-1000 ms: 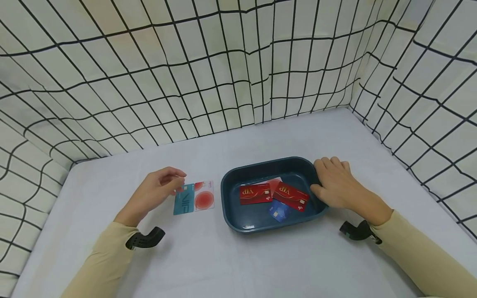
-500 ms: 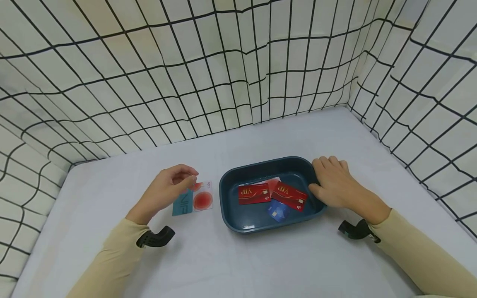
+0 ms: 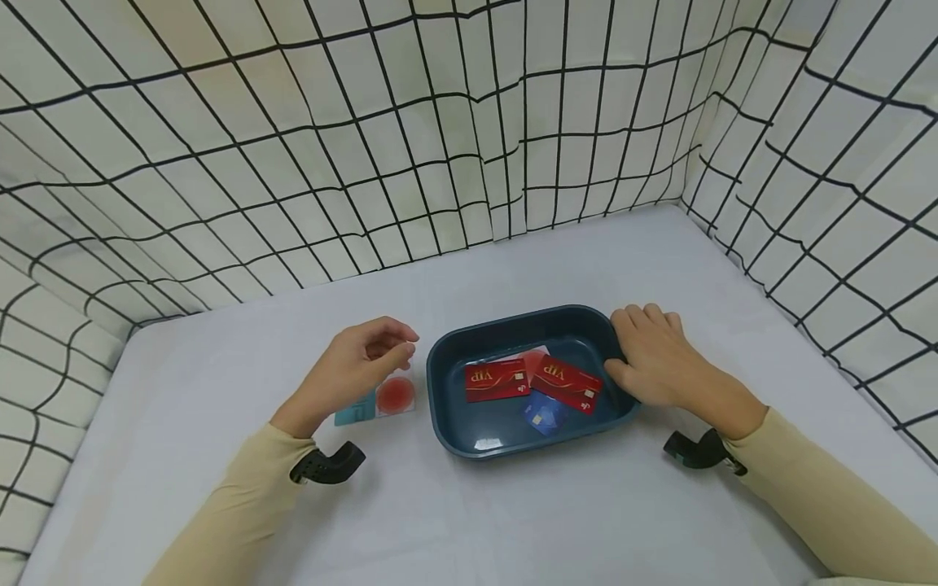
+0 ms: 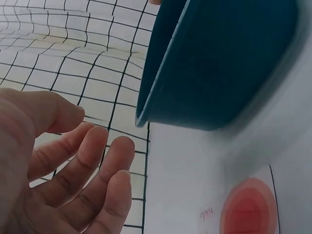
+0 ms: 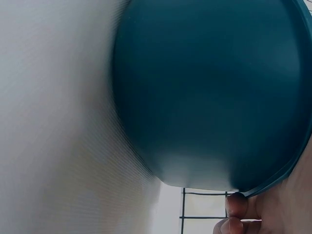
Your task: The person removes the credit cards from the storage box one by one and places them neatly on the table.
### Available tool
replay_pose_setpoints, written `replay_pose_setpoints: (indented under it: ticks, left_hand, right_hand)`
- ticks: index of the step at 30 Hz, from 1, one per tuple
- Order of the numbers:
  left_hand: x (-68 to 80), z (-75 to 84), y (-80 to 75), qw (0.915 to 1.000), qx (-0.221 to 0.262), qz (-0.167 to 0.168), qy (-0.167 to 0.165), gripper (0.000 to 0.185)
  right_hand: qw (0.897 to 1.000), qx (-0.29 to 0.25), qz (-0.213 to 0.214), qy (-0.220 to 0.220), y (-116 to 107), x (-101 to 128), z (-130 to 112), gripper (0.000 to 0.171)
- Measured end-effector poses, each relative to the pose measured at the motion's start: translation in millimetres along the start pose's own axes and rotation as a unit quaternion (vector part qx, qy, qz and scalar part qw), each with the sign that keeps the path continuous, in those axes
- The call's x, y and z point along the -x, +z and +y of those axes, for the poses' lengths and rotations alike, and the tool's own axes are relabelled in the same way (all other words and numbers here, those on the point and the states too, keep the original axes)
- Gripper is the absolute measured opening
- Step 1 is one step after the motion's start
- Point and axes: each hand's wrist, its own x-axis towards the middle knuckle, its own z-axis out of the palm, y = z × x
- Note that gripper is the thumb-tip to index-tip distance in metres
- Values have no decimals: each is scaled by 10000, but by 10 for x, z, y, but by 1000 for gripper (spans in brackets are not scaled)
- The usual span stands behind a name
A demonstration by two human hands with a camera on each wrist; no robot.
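Note:
My left hand (image 3: 348, 370) hovers just left of the dark teal plastic tub (image 3: 458, 423), its fingers loosely bent with no object visible in them. In the left wrist view, its fingers (image 4: 117, 195) are bent near the tub's outer wall (image 4: 229, 63). Beneath this hand lie a teal card (image 3: 355, 413) and a white card with red circles (image 3: 396, 396), side by side and partly hidden. My right hand (image 3: 655, 358) grips the tub's right end, thumb at the rim. Inside are a left red VIP card (image 3: 497, 381), a right one (image 3: 567, 384), a blue card (image 3: 545, 413) and a partly covered white-and-red card (image 3: 535, 356).
A white cloth (image 3: 484, 521) covers the table. White walls with a black grid net (image 3: 410, 163) rise behind and along both sides. Black wrist-worn devices show below each hand, the left device (image 3: 330, 464) and the right device (image 3: 703, 452).
My left hand has moved right, from the left side of the teal card across both loose cards toward the tub. My right hand keeps its grip on the tub.

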Motion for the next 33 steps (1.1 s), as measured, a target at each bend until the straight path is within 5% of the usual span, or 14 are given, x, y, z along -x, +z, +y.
replay_pose_setpoints:
  ticks: [23,33]
  left_hand:
    - [-253,460,181,9934,-506,-188,1012,23]
    - [-424,532,357,9882,-576,-580,1295,23]
  right_hand:
    - [10000,-63,-31,-3,-1,-5,26,23]
    - [10000,-72,-59,10,11,-12,41,24]
